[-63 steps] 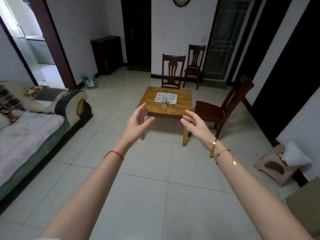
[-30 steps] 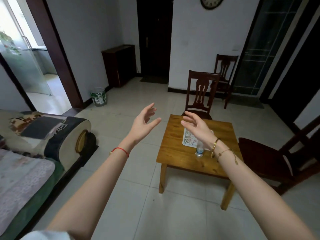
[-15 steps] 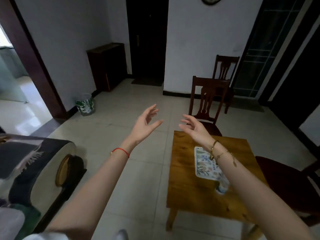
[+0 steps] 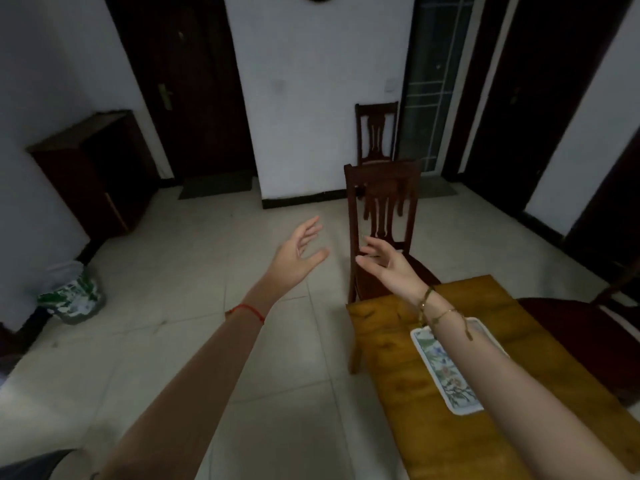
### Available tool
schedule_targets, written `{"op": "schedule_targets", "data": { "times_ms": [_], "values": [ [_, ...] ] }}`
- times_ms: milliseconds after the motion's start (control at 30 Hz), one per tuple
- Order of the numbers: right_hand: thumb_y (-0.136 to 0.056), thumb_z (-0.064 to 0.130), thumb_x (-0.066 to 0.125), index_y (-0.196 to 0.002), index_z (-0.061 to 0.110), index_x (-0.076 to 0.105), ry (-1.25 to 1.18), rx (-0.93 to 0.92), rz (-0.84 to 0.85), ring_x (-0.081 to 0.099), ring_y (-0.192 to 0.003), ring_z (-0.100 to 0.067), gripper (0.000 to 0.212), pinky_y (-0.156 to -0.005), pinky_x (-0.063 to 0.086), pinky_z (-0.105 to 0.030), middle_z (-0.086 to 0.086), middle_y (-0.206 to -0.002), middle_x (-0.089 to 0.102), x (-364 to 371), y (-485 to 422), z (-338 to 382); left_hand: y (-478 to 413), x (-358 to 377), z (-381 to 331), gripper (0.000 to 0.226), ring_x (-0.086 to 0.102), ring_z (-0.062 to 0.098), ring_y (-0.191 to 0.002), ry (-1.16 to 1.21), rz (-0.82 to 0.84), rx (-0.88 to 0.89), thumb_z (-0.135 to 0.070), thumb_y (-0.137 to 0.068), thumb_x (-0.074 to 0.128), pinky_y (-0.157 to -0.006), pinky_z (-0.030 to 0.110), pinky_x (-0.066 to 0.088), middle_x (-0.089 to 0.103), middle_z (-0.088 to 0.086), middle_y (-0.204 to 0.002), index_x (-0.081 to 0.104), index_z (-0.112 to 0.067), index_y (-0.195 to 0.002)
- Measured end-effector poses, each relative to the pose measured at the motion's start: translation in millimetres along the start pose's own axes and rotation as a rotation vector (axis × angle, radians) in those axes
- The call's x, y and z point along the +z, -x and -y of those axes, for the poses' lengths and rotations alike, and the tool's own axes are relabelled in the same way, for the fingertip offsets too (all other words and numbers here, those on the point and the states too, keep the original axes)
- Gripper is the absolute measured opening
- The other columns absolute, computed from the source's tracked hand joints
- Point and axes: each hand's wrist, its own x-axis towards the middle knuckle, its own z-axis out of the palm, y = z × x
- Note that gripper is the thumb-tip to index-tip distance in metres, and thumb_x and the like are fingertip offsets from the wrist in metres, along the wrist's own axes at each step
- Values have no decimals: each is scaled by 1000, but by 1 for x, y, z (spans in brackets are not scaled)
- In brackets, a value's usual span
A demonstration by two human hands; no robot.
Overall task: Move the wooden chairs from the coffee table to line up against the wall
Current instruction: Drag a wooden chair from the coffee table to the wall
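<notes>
left hand [image 4: 294,258] and right hand [image 4: 388,268] spread, empty | near chair [image 4: 382,216] at coffee table [image 4: 398,358]: rigid, likely weighty (solid wood) | grip top rail, both sides

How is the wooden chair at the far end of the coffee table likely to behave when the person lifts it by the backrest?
The chair looks like solid dark wood, so probably rigid and fairly heavy. Its tall backrest suggests it may tip if lifted by the top rail alone. On the smooth tiled floor it would likely slide. Both hands, left and right, are open and empty.
</notes>
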Motion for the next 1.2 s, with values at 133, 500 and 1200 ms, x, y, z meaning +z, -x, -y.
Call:
{"op": "schedule_targets", "data": {
  "times_ms": [133,500,1200],
  "values": [
    [-92,32,65,-146,20,41,10,40,-75,52,-124,-17,61,-96,42,-23,-3,-140,53,14,-79,-18,-80,-33,42,69,47,14,-134,26,44,31,-12,-91,70,-118,34,30,51,7,-145,36,-14,-151],
    [-89,43,66,-143,31,42,51,128,-258,51,-122,-12,61,-77,41,-13,11,-130,53,15,-323,-35,-344,-84,134,70,48,11,-133,101,261,115,-15,-90,72,-118,35,31,52,1,-142,37,-23,-151],
    [-87,40,68,-146,18,37,74,387,-843,57,-108,-14,71,-69,49,-13,-5,-138,53,31,-676,-59,-810,-131,280,69,41,3,-134,-219,857,519,-5,-89,69,-114,27,29,50,-4,-147,41,-23,-149]
  ]
}}
